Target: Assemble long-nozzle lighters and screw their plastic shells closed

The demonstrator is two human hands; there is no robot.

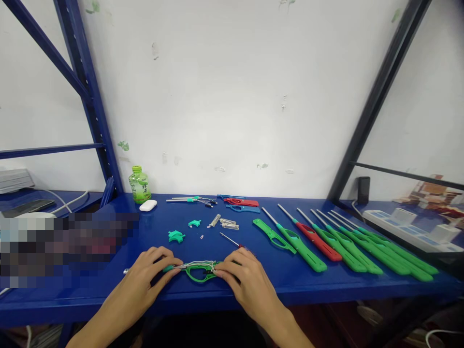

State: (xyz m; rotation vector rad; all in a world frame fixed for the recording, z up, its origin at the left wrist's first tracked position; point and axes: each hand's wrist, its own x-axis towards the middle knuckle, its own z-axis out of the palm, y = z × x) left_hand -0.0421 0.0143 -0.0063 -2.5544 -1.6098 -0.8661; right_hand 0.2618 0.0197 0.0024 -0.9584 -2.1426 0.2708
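Green plastic looped handle held at lower centre of the frame;
left hand pinches a teal-collared metal rod, right hand the handle's right end, both grips narrow; mostly green, long-nosed plastic lighters line the blue surface at right.

- Beyond the left fingers: clips block.
- Beyond the right fingers: rod, close.
- Between these: a lane, with a chip in it.
- Right of the right fingers: bare table, then lighters.
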